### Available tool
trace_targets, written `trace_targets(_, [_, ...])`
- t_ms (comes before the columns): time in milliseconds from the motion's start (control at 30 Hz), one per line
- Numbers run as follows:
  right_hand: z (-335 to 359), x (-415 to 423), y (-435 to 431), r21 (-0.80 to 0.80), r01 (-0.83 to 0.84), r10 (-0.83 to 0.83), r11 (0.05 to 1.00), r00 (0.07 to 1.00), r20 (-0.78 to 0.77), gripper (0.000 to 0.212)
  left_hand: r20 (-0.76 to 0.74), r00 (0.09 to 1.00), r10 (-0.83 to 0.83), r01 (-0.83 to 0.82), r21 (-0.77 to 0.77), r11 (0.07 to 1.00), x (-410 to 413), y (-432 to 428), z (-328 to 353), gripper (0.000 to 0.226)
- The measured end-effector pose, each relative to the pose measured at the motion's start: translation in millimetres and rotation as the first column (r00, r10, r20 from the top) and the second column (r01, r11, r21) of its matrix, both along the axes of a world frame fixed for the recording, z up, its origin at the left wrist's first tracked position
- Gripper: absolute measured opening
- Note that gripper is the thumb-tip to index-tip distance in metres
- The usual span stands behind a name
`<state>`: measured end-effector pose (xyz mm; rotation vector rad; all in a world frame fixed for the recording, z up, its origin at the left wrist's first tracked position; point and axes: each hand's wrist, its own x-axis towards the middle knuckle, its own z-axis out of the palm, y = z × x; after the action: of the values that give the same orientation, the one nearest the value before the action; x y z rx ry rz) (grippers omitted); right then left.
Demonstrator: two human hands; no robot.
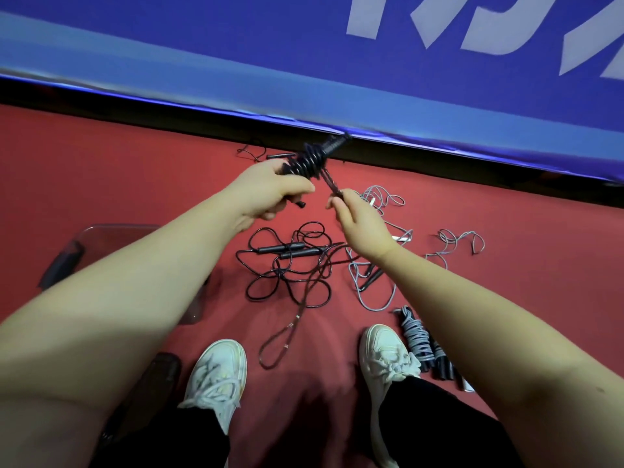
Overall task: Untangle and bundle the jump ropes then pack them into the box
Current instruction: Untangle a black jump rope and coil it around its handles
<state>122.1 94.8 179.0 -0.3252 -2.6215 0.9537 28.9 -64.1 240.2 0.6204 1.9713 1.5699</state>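
Left fingers point(297, 189) clasp coiled rope point(309, 160); right fingers point(337, 206) pinch its tail point(329, 182).

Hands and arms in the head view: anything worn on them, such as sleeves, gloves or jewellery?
Nothing worn shows. The left hand and right hand are bare: no gloves, rings, watch or bands. The left forearm and right forearm are bare too, with no sleeve in view to the frame edge.

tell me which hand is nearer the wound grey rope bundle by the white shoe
Right. The right hand is up and left of the grey rope bundle; the left hand is farther left.
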Motion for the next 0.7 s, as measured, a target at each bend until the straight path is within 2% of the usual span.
trace_targets(67, [-5, 3, 3, -0.045, -0.026, 0.031, 0.999, 0.993, 0.11, 0.019, 0.063, 0.992, 0.109, -0.111, 0.034, 0.993, -13, -3, 0, 0.015])
trace_targets(133, [-10, 7, 2, 0.006, -0.067, 0.064, 0.998, 0.973, 0.222, 0.02, 0.043, 0.984, 0.174, -0.174, 0.003, 0.985, -21, -7, -4, 0.011])
trace_targets(167, [-11, 8, 0, 0.069, -0.089, 0.068, 0.994, 0.963, 0.262, 0.022, 0.01, 0.981, 0.194, -0.193, -0.032, 0.981, -22, -8, -8, 0.013])
trace_targets(233, [-10, 9, -4, 0.304, -0.102, 0.006, 0.947, 0.954, 0.3, 0.027, -0.118, 0.967, 0.225, -0.241, -0.15, 0.959, -23, -13, -21, 0.045])
trace_targets(267, [-8, 9, -7, 0.448, -0.106, -0.032, 0.888, 0.956, 0.291, 0.028, -0.222, 0.949, 0.225, -0.276, -0.235, 0.932, -24, -15, -27, 0.058])
trace_targets(333, [3, 6, -12, 0.674, -0.119, -0.057, 0.729, 0.971, 0.233, 0.025, -0.413, 0.901, 0.13, -0.319, -0.43, 0.845, -27, -19, -38, 0.066])
trace_targets(367, [12, 4, -15, 0.75, -0.118, -0.046, 0.651, 0.98, 0.193, 0.023, -0.461, 0.885, 0.067, -0.325, -0.508, 0.798, -28, -20, -42, 0.066])
trace_targets(467, [44, -5, -13, 0.866, -0.092, -0.002, 0.491, 0.994, 0.106, 0.027, -0.483, 0.868, -0.115, -0.248, -0.623, 0.741, -26, -22, -53, 0.064])
trace_targets(533, [59, -7, -5, 0.885, -0.1, -0.001, 0.456, 0.994, 0.113, 0.03, -0.5, 0.836, -0.225, -0.175, -0.632, 0.755, -24, -25, -56, 0.065])
trace_targets(633, [69, -3, 8, 0.864, -0.123, -0.02, 0.489, 0.988, 0.152, 0.035, -0.513, 0.783, -0.351, -0.073, -0.636, 0.768, -24, -31, -52, 0.066])
trace_targets(700, [71, -1, 14, 0.86, -0.161, 0.014, 0.485, 0.984, 0.176, 0.036, -0.489, 0.735, -0.469, 0.054, -0.647, 0.76, -22, -33, -51, 0.066])
